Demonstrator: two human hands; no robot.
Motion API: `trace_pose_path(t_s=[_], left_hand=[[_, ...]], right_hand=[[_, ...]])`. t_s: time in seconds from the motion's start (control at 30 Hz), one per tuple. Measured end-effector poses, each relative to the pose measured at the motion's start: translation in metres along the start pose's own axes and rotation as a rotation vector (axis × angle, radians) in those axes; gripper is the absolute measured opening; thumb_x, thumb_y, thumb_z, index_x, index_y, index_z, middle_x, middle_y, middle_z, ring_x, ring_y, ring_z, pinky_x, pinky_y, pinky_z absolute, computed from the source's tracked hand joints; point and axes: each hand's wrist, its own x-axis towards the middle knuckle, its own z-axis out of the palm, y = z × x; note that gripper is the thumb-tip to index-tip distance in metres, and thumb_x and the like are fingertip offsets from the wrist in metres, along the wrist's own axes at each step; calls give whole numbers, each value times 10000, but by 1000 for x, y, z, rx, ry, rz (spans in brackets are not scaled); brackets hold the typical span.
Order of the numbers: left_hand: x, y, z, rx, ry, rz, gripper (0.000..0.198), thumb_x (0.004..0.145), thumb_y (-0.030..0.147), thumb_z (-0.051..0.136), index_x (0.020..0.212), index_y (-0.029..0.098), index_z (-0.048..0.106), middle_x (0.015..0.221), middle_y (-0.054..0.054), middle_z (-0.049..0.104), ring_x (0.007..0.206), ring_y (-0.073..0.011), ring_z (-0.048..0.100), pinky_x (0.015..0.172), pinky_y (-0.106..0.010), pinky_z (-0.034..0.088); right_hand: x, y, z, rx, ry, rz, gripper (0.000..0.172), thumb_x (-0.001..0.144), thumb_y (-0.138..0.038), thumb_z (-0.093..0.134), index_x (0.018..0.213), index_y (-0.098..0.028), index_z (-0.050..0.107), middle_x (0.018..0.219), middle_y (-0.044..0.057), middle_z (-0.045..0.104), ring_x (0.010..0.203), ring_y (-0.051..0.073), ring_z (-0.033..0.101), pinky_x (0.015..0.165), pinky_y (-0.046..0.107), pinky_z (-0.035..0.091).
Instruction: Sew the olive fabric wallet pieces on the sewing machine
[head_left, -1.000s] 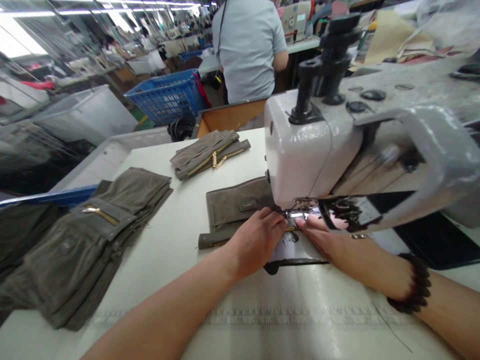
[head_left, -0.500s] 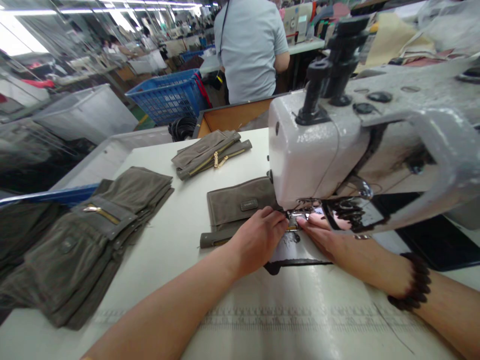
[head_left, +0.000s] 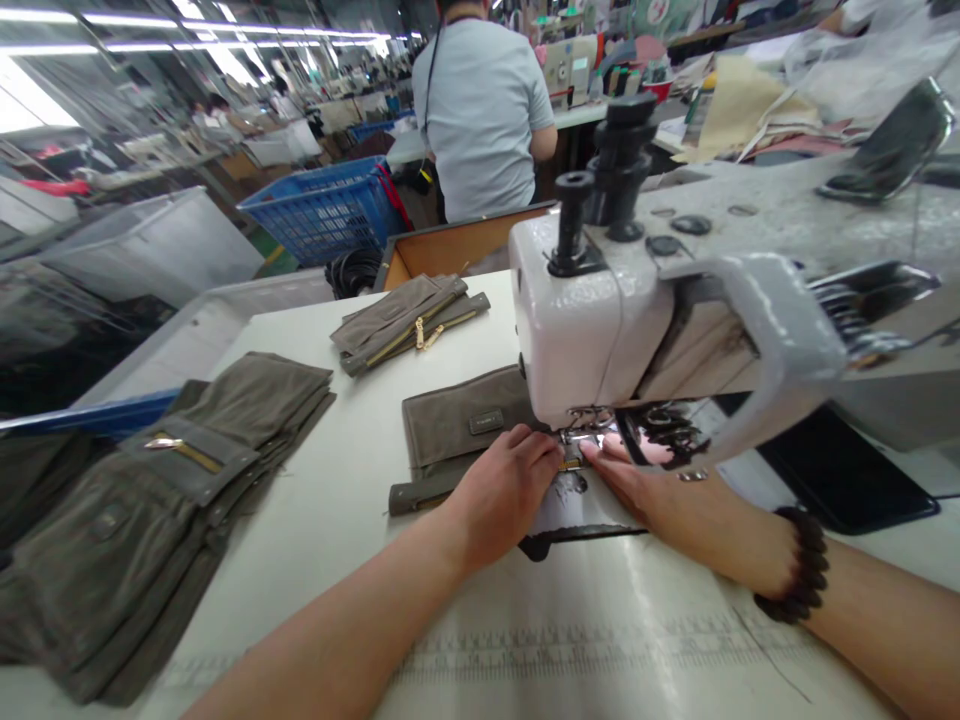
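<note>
Behind the workstation, a person in a light shirt stands or sits with back turned, near a blue basket and an open wooden box. White worktable: a measuring scale runs along the near side, and a loose thread lies across it at the right. Sewing machine: its white head overhangs the work area from the right. Workpiece: one olive-brown fabric piece, bearing a small label, lies flat on the worktable, its right end extending beneath the machine head. A zipper strip runs along the near edge of the piece; brass-coloured teeth show between the two hands.

Left hand: palm down on the workpiece, fingers bent and close together, tips beside the needle area; whether they pinch the fabric cannot be told. Right hand: laid beside the needle area, over the metal plate, partly hidden by the machine; whether its fingers grip cannot be told. A dark beaded bracelet encircles the right wrist.

Adjacent items: a small fabric stack with two gold zipper pulls lies beyond the workpiece; a larger fabric pile lies at the left edge
</note>
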Motion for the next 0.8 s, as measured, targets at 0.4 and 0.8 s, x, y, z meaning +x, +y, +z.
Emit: trace_pose_path(t_s=[0.4,0.8], left_hand=[[6,8,-22,5,-268,-103,161,826,94,460,913,91,595,924,-91,623,926,-198,554,856,-305,457],[-6,-52,-178,513,501,-192,191,848,110,459,955,66,611,953,-121,636,870,-184,558,800,-318,470]], right_hand=[[0,6,-3,95,413,-85,299,881,-128,327,888,-148,625,758,76,648,585,149,581,510,259,439],[-11,8,32,52,499,-185,346,841,-96,342,983,-198,641,901,58,663,758,164,630,588,261,530]])
